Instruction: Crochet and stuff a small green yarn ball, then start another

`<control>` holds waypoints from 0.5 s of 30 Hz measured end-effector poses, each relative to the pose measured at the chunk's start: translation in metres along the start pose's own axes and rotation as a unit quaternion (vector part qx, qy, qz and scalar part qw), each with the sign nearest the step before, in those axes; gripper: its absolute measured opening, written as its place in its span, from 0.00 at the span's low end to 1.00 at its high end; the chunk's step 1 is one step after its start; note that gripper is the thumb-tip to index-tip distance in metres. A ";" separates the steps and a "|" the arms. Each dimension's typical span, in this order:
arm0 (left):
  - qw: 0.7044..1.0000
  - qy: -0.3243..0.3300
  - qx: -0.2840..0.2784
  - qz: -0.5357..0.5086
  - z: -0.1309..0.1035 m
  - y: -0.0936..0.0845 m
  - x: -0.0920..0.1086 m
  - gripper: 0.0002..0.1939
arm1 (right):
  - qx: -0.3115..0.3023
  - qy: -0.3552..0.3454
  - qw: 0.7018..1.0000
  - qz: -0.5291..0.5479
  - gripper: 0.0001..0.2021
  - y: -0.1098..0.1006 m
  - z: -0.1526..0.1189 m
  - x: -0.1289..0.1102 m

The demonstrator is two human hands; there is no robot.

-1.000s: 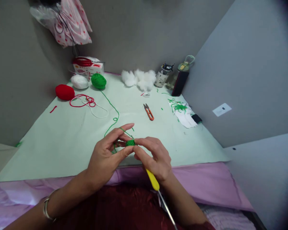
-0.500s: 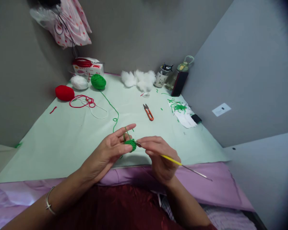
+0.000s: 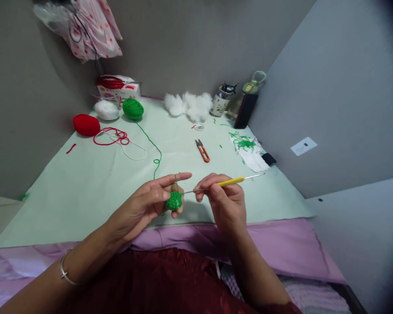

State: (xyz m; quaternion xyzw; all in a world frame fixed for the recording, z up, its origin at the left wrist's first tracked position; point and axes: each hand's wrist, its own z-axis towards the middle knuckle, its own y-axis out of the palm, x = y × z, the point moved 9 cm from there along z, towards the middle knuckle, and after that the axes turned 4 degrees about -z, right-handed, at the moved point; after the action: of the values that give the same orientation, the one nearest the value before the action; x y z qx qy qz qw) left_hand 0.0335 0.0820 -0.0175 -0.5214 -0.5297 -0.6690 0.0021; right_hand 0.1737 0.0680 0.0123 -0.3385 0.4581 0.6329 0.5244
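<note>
My left hand (image 3: pixel 150 198) pinches a small green crochet piece (image 3: pixel 174 201), its forefinger stretched out with green yarn looped over it. From there the yarn strand (image 3: pixel 156 161) runs back across the table to the green yarn ball (image 3: pixel 133 109). My right hand (image 3: pixel 224 198) is closed round a crochet hook (image 3: pixel 231 182) with a yellow grip and metal ends. The hook's left tip reaches the right edge of the green piece; its other end points to the right, over the table.
Orange thread snips (image 3: pixel 203 151) lie beyond my hands. Red (image 3: pixel 86 125) and white yarn balls (image 3: pixel 106 110) sit back left. White stuffing (image 3: pixel 196 107), a pen cup (image 3: pixel 220 101), a bottle (image 3: pixel 249 87) and a phone (image 3: pixel 246 111) stand along the back. Green scraps (image 3: pixel 244 143) lie on white paper (image 3: pixel 257 161).
My right hand has turned, so the hook's free end swung from low right up to pointing right. The green piece has tilted to show more of its face, and my left thumb has shifted on it.
</note>
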 end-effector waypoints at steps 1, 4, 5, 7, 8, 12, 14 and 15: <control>1.000 0.001 -0.006 -0.004 0.000 0.001 0.001 0.23 | 0.004 0.009 1.000 0.001 0.06 -0.001 0.000 0.001; 1.000 0.003 -0.003 -0.006 0.001 0.000 0.004 0.23 | 0.018 0.037 0.999 0.020 0.06 -0.001 0.002 0.004; 1.000 0.005 0.008 -0.002 0.001 -0.002 0.004 0.22 | 0.019 0.044 0.998 0.034 0.07 0.000 0.002 0.005; 0.999 0.011 0.034 0.020 0.001 -0.007 0.004 0.22 | 0.012 0.053 0.997 0.060 0.07 0.004 0.002 0.008; 0.998 0.016 0.044 0.037 0.000 -0.009 0.004 0.22 | 0.005 0.050 0.997 0.066 0.07 0.008 0.001 0.010; 0.992 0.041 0.048 0.105 -0.001 -0.012 0.001 0.28 | 0.007 -0.035 0.998 -0.042 0.06 0.013 -0.005 0.001; 0.989 0.058 0.054 0.128 -0.002 -0.014 0.002 0.30 | 0.009 -0.079 0.989 -0.124 0.07 0.015 -0.008 -0.006; 0.986 0.066 0.060 0.139 -0.002 -0.015 0.004 0.30 | 0.008 -0.088 0.985 -0.147 0.07 0.016 -0.009 -0.007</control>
State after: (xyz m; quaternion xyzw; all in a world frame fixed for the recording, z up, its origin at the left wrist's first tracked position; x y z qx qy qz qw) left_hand 0.0219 0.0890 -0.0249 -0.5438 -0.4902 -0.6619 0.1612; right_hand 0.1587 0.0568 0.0191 -0.3410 0.3604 0.5730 0.6523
